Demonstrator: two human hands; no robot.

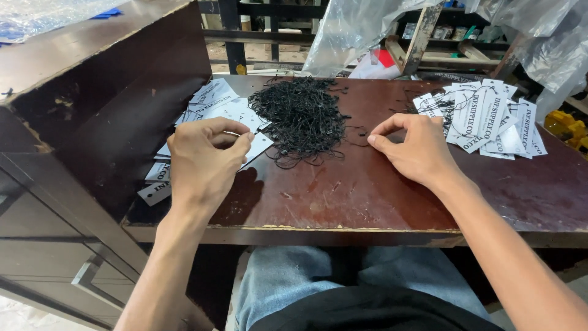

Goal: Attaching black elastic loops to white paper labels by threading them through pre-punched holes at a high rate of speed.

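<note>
Surface: worn dark red-brown table (380,196) filling the middle of the frame, with a dark wooden cabinet (73,122) rising at the left and clear plastic sheeting (355,30) hanging at the top.
Hands: two, both the person's own, over the near half of the table.
Left hand (205,162): left of centre, fingers curled in, thumb and fingertips pinched on the edge of one white tag (257,146) that lies on top of the left pile.
Right hand (413,147): right of centre, resting on the table, thumb and forefinger closed narrowly on a thin black string (358,130); whether it truly grips the string cannot be told.
String heap (300,116): one tangled black mound, upper centre, between the two hands.
Tag piles: two; the loose white pile (214,101) at the left against the cabinet, and the strung pile (490,119) at the upper right; single tags are too overlapped to count.
Legs: blue jeans (288,276) at the bottom, under the table edge.
</note>
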